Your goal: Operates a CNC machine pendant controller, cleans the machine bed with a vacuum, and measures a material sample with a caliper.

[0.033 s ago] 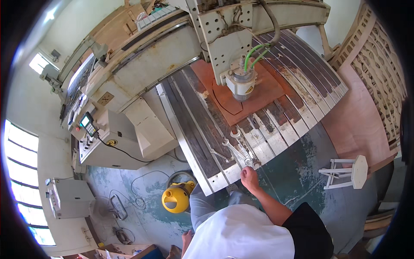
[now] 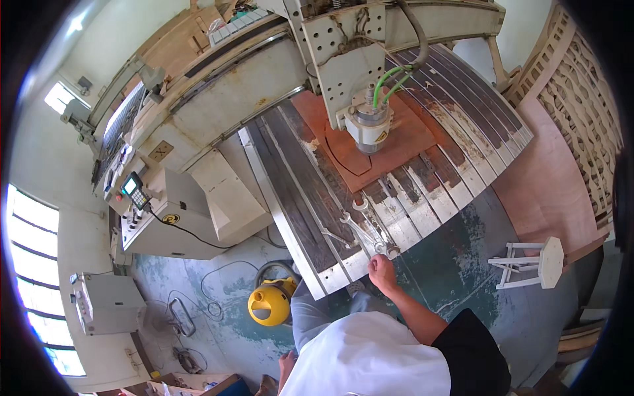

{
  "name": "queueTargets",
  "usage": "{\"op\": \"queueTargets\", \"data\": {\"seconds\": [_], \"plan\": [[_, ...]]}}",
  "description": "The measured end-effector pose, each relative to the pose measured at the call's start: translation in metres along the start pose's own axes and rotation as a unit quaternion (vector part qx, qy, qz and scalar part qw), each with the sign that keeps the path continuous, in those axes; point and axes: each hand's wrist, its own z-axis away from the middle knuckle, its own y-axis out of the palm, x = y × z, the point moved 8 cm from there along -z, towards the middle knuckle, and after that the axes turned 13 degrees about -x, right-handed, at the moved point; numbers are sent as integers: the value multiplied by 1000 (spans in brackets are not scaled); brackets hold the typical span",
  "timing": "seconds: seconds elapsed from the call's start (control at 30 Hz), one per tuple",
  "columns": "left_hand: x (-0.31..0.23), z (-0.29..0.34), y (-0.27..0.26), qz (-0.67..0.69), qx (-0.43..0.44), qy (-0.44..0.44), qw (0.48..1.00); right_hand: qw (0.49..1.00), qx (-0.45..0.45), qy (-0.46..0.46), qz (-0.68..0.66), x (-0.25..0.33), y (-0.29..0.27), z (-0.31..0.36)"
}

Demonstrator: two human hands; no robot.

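My right hand [image 2: 382, 272] is at the near edge of the slotted machine bed [image 2: 337, 274], its fingers curled closed; whether anything is inside them is hidden. Just beyond it lie metal wrenches [image 2: 360, 228], a couple side by side and a smaller one [image 2: 335, 236] off to the left. Farther back, a white spindle [image 2: 368, 125] with green hoses stands over a reddish-brown board [image 2: 413, 135] bearing a dark curved line. My left hand [image 2: 286, 363] hangs low beside my body, mostly hidden, so its fingers cannot be read.
A yellow round vacuum cleaner [image 2: 269, 303] stands on the floor left of my legs. Left of the bed is a control cabinet [image 2: 175, 211] with a handheld controller [image 2: 135, 191]. A white stool [image 2: 549, 263] and plywood sheet [image 2: 538, 171] are at the right. The gantry [image 2: 231, 92] spans the bed.
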Motion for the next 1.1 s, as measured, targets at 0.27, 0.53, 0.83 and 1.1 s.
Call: {"op": "queueTargets", "data": {"seconds": [0.27, 0.53, 0.83, 1.1], "plan": [[15, -16, 12, -108, 0, -6, 994, 999, 33, 11, -9, -7, 24, -17], [3, -56, -9, -319, -14, 123, 940, 997, -77, 1, -12, -17, -12, -71], [-214, -166, -70, -17, -128, 174, 976, 985, -140, 96, -4, -26, -51, -57], [-539, -251, -192, 163, -221, 374, 886, 977, -184, 104, -31, -10, -13, -12]]}}
